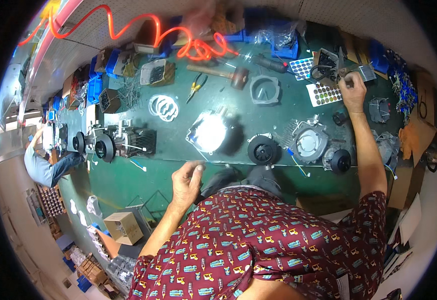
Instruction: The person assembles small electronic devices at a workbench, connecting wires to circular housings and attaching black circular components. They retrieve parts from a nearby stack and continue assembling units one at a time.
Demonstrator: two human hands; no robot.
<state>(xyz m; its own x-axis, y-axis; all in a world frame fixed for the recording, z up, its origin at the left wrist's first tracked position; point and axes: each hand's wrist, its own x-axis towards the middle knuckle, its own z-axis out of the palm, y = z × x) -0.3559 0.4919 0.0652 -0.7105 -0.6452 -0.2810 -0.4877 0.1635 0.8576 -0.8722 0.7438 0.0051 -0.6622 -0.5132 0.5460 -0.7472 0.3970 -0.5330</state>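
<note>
My right hand (353,93) reaches to the far right of the bench, its fingers closed at the handle of black-handled scissors (321,73). The scissors lie against a small box of dark parts (325,58). My left hand (187,184) is held before the bench's front edge, fingers curled and thumb against them; whatever it may hold is hidden. Just beyond it sits a metal housing (210,131), washed out by bright light, with a thin wire at its near side. A black fan wheel (263,149) and a round grey motor housing (309,143) stand to the right.
Yellow-handled pliers (195,90), a mallet (238,78), a grey ring casting (265,90), white gaskets (164,107) and sticker sheets (323,94) lie on the green bench. Assembled motors (133,140) stand left. A red coiled hose (193,49) hangs above. Another person (41,164) sits far left.
</note>
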